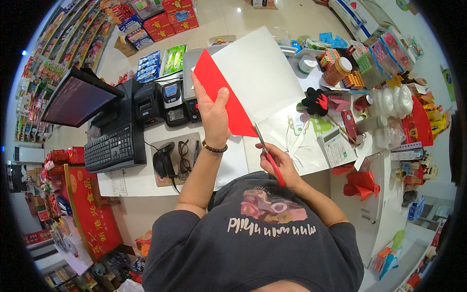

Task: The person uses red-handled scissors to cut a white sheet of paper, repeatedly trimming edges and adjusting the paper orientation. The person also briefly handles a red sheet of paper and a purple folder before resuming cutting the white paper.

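Observation:
My left hand (213, 115) grips a sheet of red paper (233, 113), thumb on its upper face and fingers along its left side. In my right hand (279, 162) is a pair of scissors (269, 157) with red handles. Its metal blades meet the lower right corner of the red paper; whether they are parted is hard to tell. Beyond the red paper, a large white sheet (259, 73) lies partly behind it. Thin white strips (292, 148) are scattered on the white counter (313, 162) to the right of the scissors.
On the left stand a monitor (82, 96), a black keyboard (113, 148) and a receipt printer (147, 104). A barcode scanner (164, 162) and eyeglasses (184, 157) lie on a mat. To the right are a calculator (335, 146), a black and red flower-shaped item (315, 102) and a lidded jar (337, 71).

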`<act>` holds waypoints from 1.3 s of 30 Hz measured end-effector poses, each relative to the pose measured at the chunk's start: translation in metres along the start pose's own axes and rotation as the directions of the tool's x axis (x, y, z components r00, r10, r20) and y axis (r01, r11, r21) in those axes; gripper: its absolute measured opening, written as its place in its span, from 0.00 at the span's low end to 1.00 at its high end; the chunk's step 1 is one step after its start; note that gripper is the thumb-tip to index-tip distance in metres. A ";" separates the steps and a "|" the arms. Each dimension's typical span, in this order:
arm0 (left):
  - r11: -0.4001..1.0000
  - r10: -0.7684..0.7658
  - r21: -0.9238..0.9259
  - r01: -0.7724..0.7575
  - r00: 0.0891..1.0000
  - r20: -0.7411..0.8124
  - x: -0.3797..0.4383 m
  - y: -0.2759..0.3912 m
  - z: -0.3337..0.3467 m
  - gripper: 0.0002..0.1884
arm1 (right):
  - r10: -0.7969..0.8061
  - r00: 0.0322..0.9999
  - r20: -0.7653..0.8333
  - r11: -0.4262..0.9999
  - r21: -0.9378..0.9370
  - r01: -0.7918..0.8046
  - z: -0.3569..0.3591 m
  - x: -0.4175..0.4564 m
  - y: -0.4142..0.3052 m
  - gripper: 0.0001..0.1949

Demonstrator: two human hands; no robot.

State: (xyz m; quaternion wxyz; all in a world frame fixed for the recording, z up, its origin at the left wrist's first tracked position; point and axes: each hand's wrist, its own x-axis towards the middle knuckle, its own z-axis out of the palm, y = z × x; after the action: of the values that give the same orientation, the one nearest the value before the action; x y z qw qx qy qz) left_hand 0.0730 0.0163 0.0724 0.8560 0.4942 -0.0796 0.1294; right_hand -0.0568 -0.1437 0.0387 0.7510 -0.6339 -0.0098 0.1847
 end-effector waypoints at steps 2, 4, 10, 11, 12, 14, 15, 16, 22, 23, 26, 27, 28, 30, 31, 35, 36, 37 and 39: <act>1.000 -0.029 -0.002 0.029 1.000 0.008 -0.003 0.002 0.004 0.38 | 0.006 1.000 0.015 1.000 -0.009 -0.006 0.001 0.001 -0.003 0.22; 0.999 -0.049 -0.014 0.049 0.999 0.022 -0.005 0.003 0.005 0.38 | 0.003 1.000 0.029 1.000 -0.008 -0.003 0.002 0.001 -0.006 0.22; 0.997 -0.074 -0.006 0.075 0.995 0.062 -0.009 0.008 0.012 0.39 | -0.003 1.000 -0.021 1.000 0.007 0.003 0.002 0.000 -0.005 0.23; 0.996 -0.087 -0.011 0.088 0.994 0.065 -0.011 0.011 0.015 0.39 | -0.015 0.999 -0.028 1.000 0.011 0.015 0.002 0.000 -0.003 0.23; 0.995 -0.098 -0.016 0.100 0.993 0.067 -0.012 0.012 0.016 0.39 | -0.027 0.999 -0.035 1.000 0.015 0.027 0.003 0.000 -0.002 0.23; 0.999 -0.042 0.024 0.040 0.996 0.079 -0.011 0.006 0.012 0.39 | -0.045 0.998 -0.041 0.999 0.009 0.045 0.003 -0.001 -0.001 0.24; 0.999 -0.015 0.043 0.011 0.996 0.086 -0.011 0.003 0.012 0.39 | -0.050 0.998 -0.042 0.999 -0.001 0.050 0.002 -0.001 -0.001 0.24; 0.999 -0.007 0.054 0.003 0.996 0.086 -0.011 0.003 0.011 0.39 | -0.054 0.998 -0.043 0.998 -0.010 0.054 0.002 -0.001 -0.002 0.24; 0.993 0.026 0.109 -0.034 0.997 0.078 -0.012 0.005 0.014 0.38 | -0.051 0.998 -0.037 0.999 -0.001 0.051 0.002 -0.002 -0.004 0.25; 0.994 0.024 0.105 -0.032 0.997 0.077 -0.012 0.006 0.015 0.38 | -0.057 0.998 -0.034 0.998 -0.007 0.057 0.001 -0.003 -0.004 0.25; 0.994 0.026 0.101 -0.033 0.997 0.076 -0.014 0.008 0.019 0.38 | -0.070 0.997 -0.032 0.997 -0.020 0.069 0.001 -0.003 -0.005 0.24; 0.994 0.028 0.101 -0.036 0.997 0.076 -0.014 0.009 0.019 0.38 | -0.073 0.997 -0.037 0.997 -0.022 0.072 0.002 -0.004 -0.007 0.24; 0.993 0.033 0.108 -0.042 0.996 0.081 -0.014 0.008 0.019 0.38 | -0.077 0.996 -0.042 0.997 -0.024 0.076 0.003 -0.004 -0.008 0.24; 0.991 0.043 0.122 -0.054 0.995 0.093 -0.014 0.006 0.017 0.39 | -0.081 0.995 -0.054 0.997 -0.022 0.080 0.003 -0.004 -0.006 0.23; 0.991 0.043 0.122 -0.055 0.995 0.094 -0.014 0.007 0.018 0.39 | -0.083 0.995 -0.061 0.996 -0.020 0.082 0.002 -0.005 -0.005 0.23; 0.987 0.052 0.149 -0.067 0.994 0.099 -0.015 0.010 0.020 0.38 | -0.074 0.994 -0.079 0.997 -0.019 0.073 0.004 -0.007 -0.004 0.22; 0.984 0.056 0.161 -0.071 0.993 0.101 -0.015 0.010 0.020 0.38 | -0.077 0.994 -0.084 0.997 -0.019 0.076 0.004 -0.007 -0.005 0.22; 0.984 0.050 0.166 -0.066 0.994 0.097 -0.015 0.012 0.022 0.38 | -0.080 0.993 -0.088 0.997 -0.020 0.078 0.005 -0.008 -0.006 0.22; 0.983 0.041 0.176 -0.056 0.995 0.090 -0.017 0.016 0.025 0.38 | -0.056 0.994 -0.093 0.998 0.009 0.057 0.006 -0.008 -0.007 0.22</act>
State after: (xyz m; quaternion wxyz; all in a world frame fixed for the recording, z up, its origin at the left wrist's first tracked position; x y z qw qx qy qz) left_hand 0.0521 0.0003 0.0939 0.8007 0.5717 -0.1167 0.1353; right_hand -0.0642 -0.1414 0.0483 0.7591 -0.6370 0.0082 0.1339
